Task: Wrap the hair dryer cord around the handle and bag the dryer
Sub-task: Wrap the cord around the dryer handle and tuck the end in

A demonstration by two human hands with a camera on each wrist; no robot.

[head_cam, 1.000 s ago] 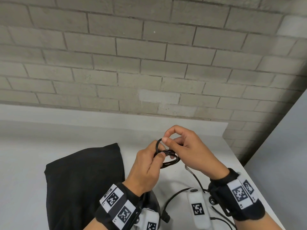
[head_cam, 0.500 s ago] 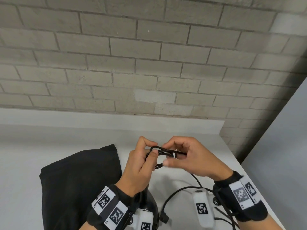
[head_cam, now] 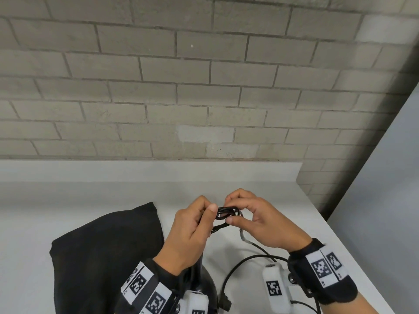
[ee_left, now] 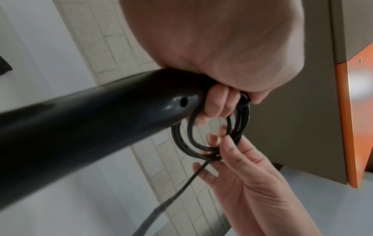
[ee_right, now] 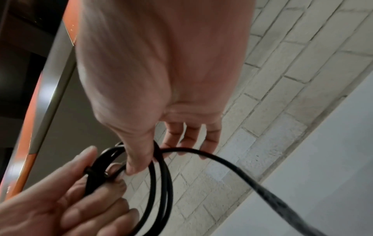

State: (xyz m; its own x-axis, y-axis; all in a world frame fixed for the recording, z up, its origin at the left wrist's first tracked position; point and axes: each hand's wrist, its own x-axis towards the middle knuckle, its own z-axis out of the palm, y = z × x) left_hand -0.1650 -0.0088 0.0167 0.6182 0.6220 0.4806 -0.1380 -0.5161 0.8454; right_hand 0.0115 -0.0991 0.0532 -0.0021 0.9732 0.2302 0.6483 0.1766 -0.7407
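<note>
Black cord (head_cam: 226, 213), coiled into a few small loops, sits between our two hands above the white table (head_cam: 68, 200). Our left hand (head_cam: 192, 232) curls its fingers (ee_left: 216, 102) around one side of the coil and the end of the dryer handle (ee_left: 90, 127); our right hand (head_cam: 260, 220) pinches the opposite side between thumb (ee_right: 139, 153) and fingertips. One strand trails from the right fingers down toward the table. Just left of the left hand lies the black bag (head_cam: 102, 257), flat on the table.
</note>
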